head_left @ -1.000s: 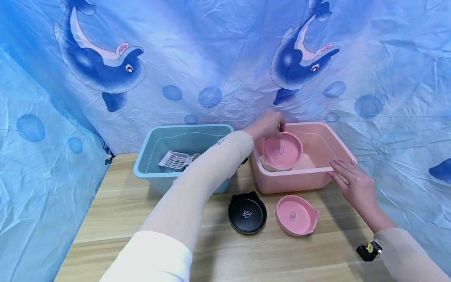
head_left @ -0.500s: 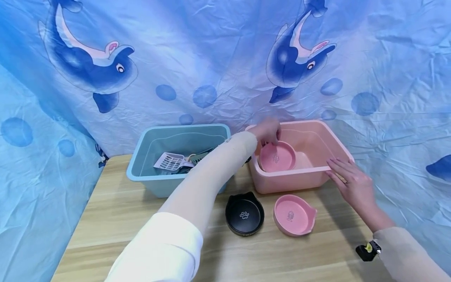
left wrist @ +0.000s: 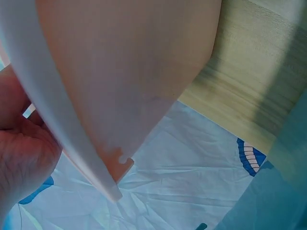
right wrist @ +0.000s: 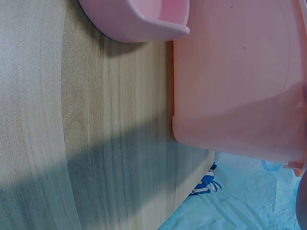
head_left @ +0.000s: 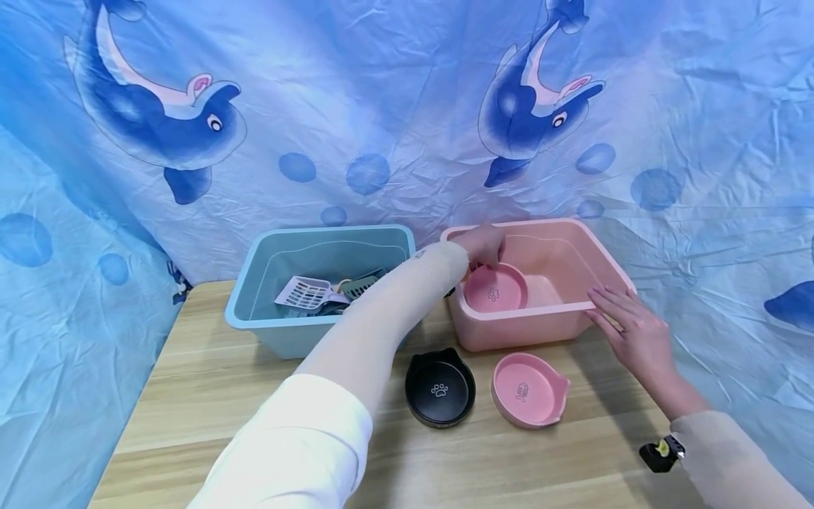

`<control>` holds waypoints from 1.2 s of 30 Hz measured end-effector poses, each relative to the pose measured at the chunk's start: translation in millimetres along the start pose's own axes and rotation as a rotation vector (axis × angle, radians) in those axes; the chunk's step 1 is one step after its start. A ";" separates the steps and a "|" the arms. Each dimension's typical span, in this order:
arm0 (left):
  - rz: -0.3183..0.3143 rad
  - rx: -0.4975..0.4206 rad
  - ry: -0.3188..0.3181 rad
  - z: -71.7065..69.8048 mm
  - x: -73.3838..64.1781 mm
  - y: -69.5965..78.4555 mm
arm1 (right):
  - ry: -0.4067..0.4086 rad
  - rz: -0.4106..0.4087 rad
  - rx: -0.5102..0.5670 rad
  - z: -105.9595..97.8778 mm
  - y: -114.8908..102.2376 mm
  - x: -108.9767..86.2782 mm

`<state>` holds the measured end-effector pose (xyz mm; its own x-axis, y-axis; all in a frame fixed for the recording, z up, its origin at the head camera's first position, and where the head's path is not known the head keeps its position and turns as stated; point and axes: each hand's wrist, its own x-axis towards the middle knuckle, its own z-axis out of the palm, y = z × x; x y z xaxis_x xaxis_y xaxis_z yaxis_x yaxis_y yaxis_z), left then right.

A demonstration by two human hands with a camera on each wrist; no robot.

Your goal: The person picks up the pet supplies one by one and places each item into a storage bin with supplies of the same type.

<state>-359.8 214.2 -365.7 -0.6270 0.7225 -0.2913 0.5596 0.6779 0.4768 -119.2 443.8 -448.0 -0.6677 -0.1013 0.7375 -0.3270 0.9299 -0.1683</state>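
Note:
Inside the pink bin (head_left: 473, 338), toward its left end, sits a round pink pet bowl (head_left: 502, 290) with a paw print. My left hand (head_left: 485, 244) reaches over the bin's left side and pinches the bowl's far rim; its fingertips are partly hidden. In the left wrist view the left hand (left wrist: 24, 148) shows beside the bin's rim (left wrist: 62, 105), and the bowl is out of sight. My right hand (head_left: 636, 332) rests with extended fingers on the bin's front right corner. In the right wrist view only a sliver of that hand (right wrist: 302, 201) shows.
A black pet bowl (head_left: 440, 389) and a pink eared pet bowl (head_left: 526, 392) stand on the wooden table (head_left: 191, 396) before the bin. Left is a blue bin (head_left: 280, 339) holding a lilac slotted litter scoop (head_left: 308, 293) and a dark green one (head_left: 359, 285). A dolphin-print curtain (head_left: 394, 92) hangs behind.
My left hand has lowered the pink bowl deeper into the pink bin, slightly left and toward its floor. My right hand keeps its place on the rim. The head view has shifted a little.

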 end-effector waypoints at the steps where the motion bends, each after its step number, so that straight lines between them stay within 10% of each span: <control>1: 0.003 0.004 0.003 1.0 -0.6 -0.1 | -0.001 0.003 0.001 -0.2 -0.3 -0.5; 10: 0.027 0.247 0.069 -8.1 -5.2 1.4 | 0.010 0.013 -0.011 -1.2 -1.7 0.0; 17: 0.043 0.247 0.082 -26.3 -26.5 6.1 | 0.013 0.027 -0.016 -2.3 -4.0 0.2; 28: 0.115 0.262 0.163 -81.2 -86.4 16.3 | 0.054 0.006 0.044 4.1 -4.0 5.4; 36: 0.167 0.243 0.200 -100.3 -150.6 -4.0 | 0.043 0.011 0.067 4.8 -4.2 6.0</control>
<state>-322.0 89.0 -240.5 -0.5959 0.8017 -0.0465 0.7611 0.5824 0.2855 -125.0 437.7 -446.0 -0.6423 -0.0748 0.7628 -0.3649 0.9050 -0.2184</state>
